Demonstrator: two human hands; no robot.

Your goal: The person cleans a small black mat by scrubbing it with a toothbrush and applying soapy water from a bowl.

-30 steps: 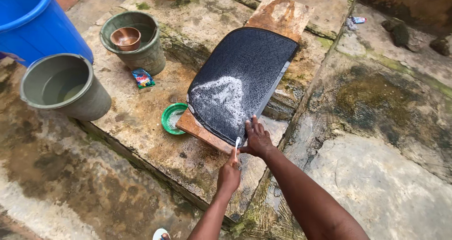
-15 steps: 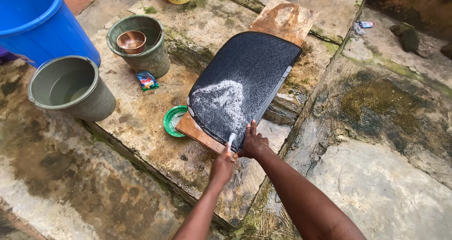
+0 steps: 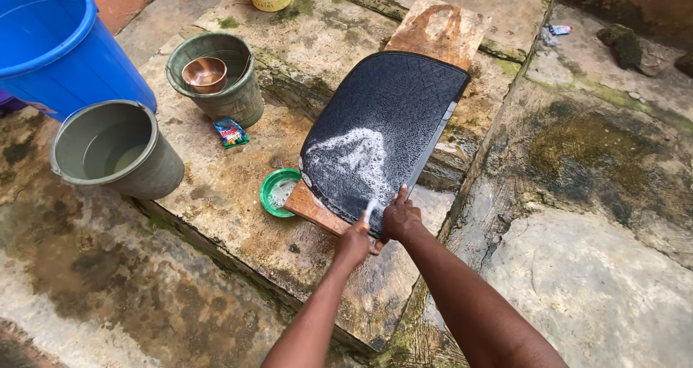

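**Scrubbing a soapy black mat**

The left hand [image 3: 353,243] held a small white brush [image 3: 369,211] tight. The right hand [image 3: 399,218] pressed flat fingers on the black mat [image 3: 404,115]. The mat lay on a wooden board [image 3: 434,27], with white foam [image 3: 354,162] on it. A green lid [image 3: 268,187] sat beside the board. Farther off stood a grey bucket [image 3: 151,166] and a blue barrel [image 3: 79,65].

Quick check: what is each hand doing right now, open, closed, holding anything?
Left hand: closed around a small white brush.
Right hand: open, fingers pressed on the near edge of the soapy black mat.
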